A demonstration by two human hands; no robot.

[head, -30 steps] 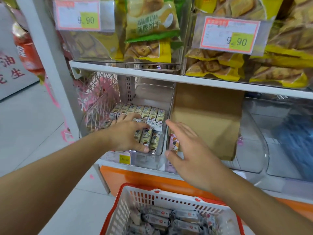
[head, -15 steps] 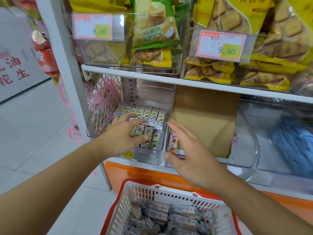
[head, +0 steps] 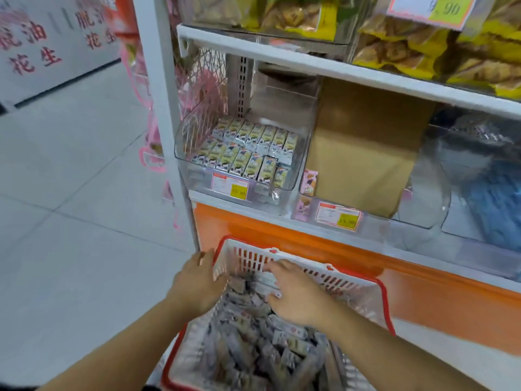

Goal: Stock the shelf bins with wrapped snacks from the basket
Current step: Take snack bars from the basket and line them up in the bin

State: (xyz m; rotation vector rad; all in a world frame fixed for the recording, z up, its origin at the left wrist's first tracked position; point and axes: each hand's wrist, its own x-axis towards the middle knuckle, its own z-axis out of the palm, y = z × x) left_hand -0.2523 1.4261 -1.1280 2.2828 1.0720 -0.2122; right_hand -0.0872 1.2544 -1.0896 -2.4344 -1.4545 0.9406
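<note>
Floor [head: 70,221]: pale tiles, far left, running under the shelving.

Your left hand [head: 197,286]: 1, at the left corner of the basket [head: 384,303]. Fingers are straight and close together, lying against the outside of the basket's wall near its red rim; they clasp nothing.

Basket: 1, white slotted plastic with a red rim, low in front of the shelf's orange base panel [head: 423,292]. It holds a heap of wrapped snacks [head: 253,342], grey-and-cream wrappers, too jumbled and blurred to count.

Your right hand [head: 296,294]: 1, inside the basket, palm down on the heap near the far wall. Fingers are spread and bent down onto the wrappers; you cannot tell whether any packet is pinched beneath them.

Left bin [head: 239,190]: 1, clear plastic, on the lower shelf. It holds stocked snacks [head: 248,149] in 2 rows, about 7 standing in the back row and about 7 in the front. 1 price tag [head: 229,187] on its front lip.

Middle bin [head: 372,221]: 1, clear, holding 1 brown cardboard sheet [head: 363,148] and 2 pink packets [head: 309,182] at its left edge. 1 price tag [head: 337,216].

Upper shelf: 2 bins of yellow snack bags [head: 408,49]; count unclear.
</note>
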